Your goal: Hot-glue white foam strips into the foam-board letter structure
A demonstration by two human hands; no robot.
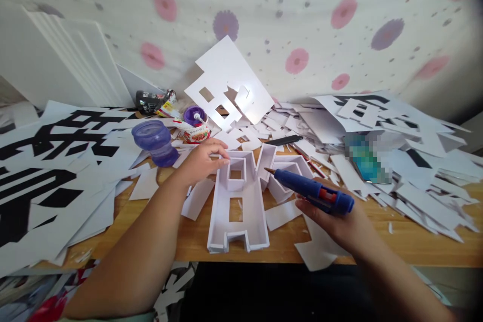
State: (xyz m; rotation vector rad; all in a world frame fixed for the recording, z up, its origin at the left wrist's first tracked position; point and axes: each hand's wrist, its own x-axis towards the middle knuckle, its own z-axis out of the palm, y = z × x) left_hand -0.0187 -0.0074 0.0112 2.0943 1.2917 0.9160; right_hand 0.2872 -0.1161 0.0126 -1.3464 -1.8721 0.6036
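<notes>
A white foam-board letter form with raised walls and square cutouts lies at the table's front edge. My left hand is at its upper left corner, thumb and fingertips pressed against the wall there. In my right hand is a blue hot glue gun, its nozzle pointing left, just above the form's upper right part. Behind the nozzle sits another walled white piece. Loose flat white strips lie beside the form.
A purple cup, a paper bowl and a black cutter stand or lie farther back. A cut-out white board leans on the curtain. Black-printed sheets cover the left; scraps and a phone occupy the right of the wooden table.
</notes>
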